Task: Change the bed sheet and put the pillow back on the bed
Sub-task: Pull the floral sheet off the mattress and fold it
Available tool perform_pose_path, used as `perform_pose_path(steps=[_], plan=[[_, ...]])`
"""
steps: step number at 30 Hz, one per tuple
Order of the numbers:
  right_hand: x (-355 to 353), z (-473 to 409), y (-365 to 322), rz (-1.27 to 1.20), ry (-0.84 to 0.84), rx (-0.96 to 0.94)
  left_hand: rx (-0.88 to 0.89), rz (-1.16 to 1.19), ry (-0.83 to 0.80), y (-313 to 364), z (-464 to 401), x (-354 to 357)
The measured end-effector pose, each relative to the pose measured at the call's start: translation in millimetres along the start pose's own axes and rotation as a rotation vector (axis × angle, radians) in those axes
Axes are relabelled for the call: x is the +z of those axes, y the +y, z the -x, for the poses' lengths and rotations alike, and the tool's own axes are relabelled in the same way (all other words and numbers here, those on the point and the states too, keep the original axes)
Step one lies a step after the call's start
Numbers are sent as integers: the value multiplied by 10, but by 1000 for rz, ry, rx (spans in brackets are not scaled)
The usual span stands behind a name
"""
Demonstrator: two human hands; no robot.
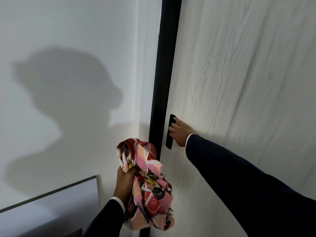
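Note:
A bunched bed sheet (150,183), pink and red with black and white patterns, hangs in front of me at lower centre. My left hand (124,183) grips it near its upper part, fingers curled into the cloth. My right hand (178,131) reaches out to a black vertical handle (170,131) on a white wood-grain wardrobe door (239,82), its fingers wrapped around the handle. Both arms wear dark sleeves with white cuffs. No bed or pillow is in view.
A black vertical strip (164,74) runs along the door's left edge beside a plain white wall (68,40) carrying my shadow. A white panel with a dark top edge (51,192) sits at lower left.

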State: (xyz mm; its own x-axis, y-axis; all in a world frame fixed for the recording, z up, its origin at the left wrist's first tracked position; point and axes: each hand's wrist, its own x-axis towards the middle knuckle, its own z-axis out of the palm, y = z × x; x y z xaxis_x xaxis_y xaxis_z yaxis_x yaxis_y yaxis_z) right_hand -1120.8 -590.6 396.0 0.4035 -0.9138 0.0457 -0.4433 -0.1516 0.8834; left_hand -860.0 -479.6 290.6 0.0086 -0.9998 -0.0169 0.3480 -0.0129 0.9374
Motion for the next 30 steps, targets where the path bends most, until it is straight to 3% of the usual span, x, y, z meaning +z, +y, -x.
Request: perform_pose_path(steps=[12, 19, 26, 30], plan=[[-89, -169, -195, 39, -132, 84, -28, 103, 60, -114, 60, 89], [-54, 333, -193, -143, 23, 129, -8, 71, 43, -42, -206, 331], [-29, 1166, -307, -384, 168, 321, 74, -1, -43, 224, -609, 892], [4, 1587, -306, -379, 280, 410, 123, 22, -77, 371, -924, 1183]])
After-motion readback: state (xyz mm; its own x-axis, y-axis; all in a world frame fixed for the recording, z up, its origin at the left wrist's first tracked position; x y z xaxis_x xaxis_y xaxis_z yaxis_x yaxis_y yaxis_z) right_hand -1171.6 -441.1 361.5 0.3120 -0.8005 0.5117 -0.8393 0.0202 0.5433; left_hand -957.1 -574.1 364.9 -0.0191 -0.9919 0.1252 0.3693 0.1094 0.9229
